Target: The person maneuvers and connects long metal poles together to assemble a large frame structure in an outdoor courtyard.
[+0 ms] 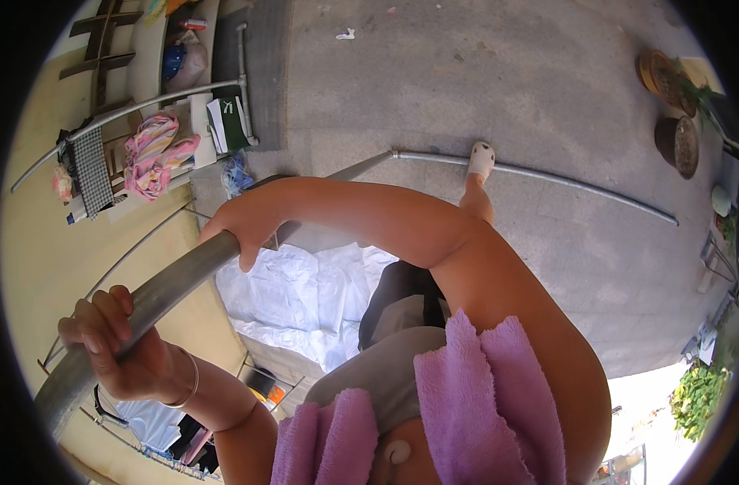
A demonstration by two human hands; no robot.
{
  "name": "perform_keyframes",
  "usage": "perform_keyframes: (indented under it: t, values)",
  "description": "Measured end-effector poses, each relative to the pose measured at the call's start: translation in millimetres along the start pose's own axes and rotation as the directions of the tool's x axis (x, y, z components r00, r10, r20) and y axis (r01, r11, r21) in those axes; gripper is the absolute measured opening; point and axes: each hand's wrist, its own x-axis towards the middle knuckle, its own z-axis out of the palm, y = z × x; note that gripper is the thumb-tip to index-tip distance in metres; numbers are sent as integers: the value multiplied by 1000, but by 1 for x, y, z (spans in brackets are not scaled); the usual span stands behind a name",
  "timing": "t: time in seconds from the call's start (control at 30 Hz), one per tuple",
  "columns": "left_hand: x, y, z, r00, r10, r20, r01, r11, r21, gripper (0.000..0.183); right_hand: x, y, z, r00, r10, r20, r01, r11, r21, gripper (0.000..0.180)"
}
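Observation:
A thick grey metal pole point(184, 282) slants from the lower left up to a joint near the middle, where a metal pipe point(545, 174) continues to the right along the floor. My left hand point(118, 345), with a bangle at the wrist, has its fingers curled around the lower part of the pole. Farther up, my right hand point(242, 227) grips the same pole, its thumb on the near side; most of its fingers are hidden. A purple towel point(491, 400) hangs in front of my chest. My foot in a white clog point(482, 159) is beside the floor pipe.
White sheeting point(297, 297) lies on the ground below the pole. At upper left stand a metal rail point(157, 97), pink striped cloth point(154, 154) and shelves. Plant pots point(677, 147) stand at the right. Hanging clothes point(154, 424) are at lower left.

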Motion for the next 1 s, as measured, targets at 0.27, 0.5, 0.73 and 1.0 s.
perform_keyframes:
  t: [0.27, 0.5, 0.73, 1.0]
  values:
    - [13, -2, -15, 985, -14, 173, 14, 1000, 5, 23, -10, 2, 16, 933, -129, -337, 4, 938, -348, 31]
    - [39, -14, -24, 837, 104, 537, -70, 994, -83, 24, -10, 7, 40, 708, -275, -650, -104, 870, -482, 14]
    - [111, -33, -23, 183, 253, 950, 199, 937, -288, 24, 0, 12, 49, 407, -480, -777, -105, 821, -562, 14]
    - [83, -24, -17, 552, 88, 829, 219, 944, -246, 33, 2, 9, 51, 295, -534, -792, -116, 803, -585, 14]
